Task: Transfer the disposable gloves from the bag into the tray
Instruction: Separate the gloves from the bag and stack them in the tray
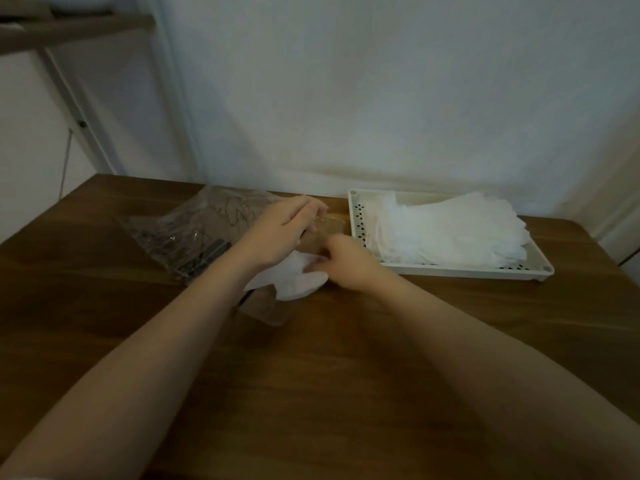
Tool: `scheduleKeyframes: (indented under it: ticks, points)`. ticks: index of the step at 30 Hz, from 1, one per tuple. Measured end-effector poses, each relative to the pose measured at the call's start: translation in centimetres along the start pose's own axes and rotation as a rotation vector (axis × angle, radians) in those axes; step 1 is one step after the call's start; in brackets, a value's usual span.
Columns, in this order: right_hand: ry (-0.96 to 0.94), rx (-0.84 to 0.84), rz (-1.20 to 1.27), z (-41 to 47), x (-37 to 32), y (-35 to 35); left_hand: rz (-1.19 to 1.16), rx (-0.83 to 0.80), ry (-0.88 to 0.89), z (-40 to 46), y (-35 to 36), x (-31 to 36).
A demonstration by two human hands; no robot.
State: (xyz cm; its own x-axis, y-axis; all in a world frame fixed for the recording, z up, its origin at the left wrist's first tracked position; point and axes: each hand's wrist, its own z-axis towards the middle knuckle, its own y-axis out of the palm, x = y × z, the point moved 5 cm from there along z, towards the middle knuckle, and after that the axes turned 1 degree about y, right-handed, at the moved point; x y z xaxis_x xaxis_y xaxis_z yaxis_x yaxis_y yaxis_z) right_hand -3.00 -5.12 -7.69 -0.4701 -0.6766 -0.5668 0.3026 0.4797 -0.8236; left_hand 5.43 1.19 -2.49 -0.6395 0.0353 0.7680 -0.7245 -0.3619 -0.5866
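Note:
A clear plastic bag lies crumpled on the wooden table, left of a cream perforated tray. A pile of white disposable gloves fills the tray. My left hand rests on the bag's open end, fingers curled onto the clear film. My right hand pinches a white glove that sticks out of the bag's mouth near the table's middle. The glove's far part is hidden under my hands.
The brown wooden table stretches toward me below my arms. A white wall stands close behind the tray. A shelf frame rises at the far left beyond the table's corner.

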Motion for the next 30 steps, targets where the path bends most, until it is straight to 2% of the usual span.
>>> scheduleKeyframes:
  ticks: [4,8,13,15,17,19,21,23,25,27,29,30]
  points:
    - [0.03,0.063,0.531,-1.9,0.7,-4.1,0.005,-0.117,0.02,-0.3,0.6,-0.2]
    - [0.061,0.113,0.984,-2.6,1.5,-6.8,0.038,-0.12,0.053,0.1,1.1,0.5]
    - [-0.003,0.115,1.301,-3.3,1.7,-8.9,-0.098,-0.122,0.131,0.3,1.5,2.3]
    - [-0.006,0.139,1.332,-3.5,2.4,-9.3,-0.266,-0.06,0.143,0.2,1.1,3.2]
    - [-0.026,0.066,1.327,-3.8,2.6,-9.6,-0.528,-0.079,0.121,0.3,1.0,3.8]
    - [-0.073,-0.121,1.374,-4.0,2.4,-9.5,-0.791,-0.213,0.135,0.4,1.2,4.4]
    - [-0.145,-0.309,1.442,-4.2,2.0,-9.6,-0.924,-0.34,0.122,0.3,1.4,5.4]
    - [-0.229,-0.413,1.449,-4.2,1.6,-10.2,-0.826,-0.376,0.088,0.5,1.5,6.0]
    - [-0.228,-0.388,1.476,-4.1,1.6,-11.0,-0.463,-0.304,0.075,1.0,1.0,6.5]
    - [-0.089,-0.239,1.331,-3.9,2.4,-11.5,-0.214,-0.256,0.087,1.5,0.5,7.0]
    - [0.088,-0.04,1.025,-3.8,3.5,-11.4,-0.147,-0.18,0.096,1.9,0.0,7.4]
    - [0.128,-0.015,0.973,-3.8,3.8,-10.9,-0.158,-0.127,0.091,2.0,-0.1,7.5]
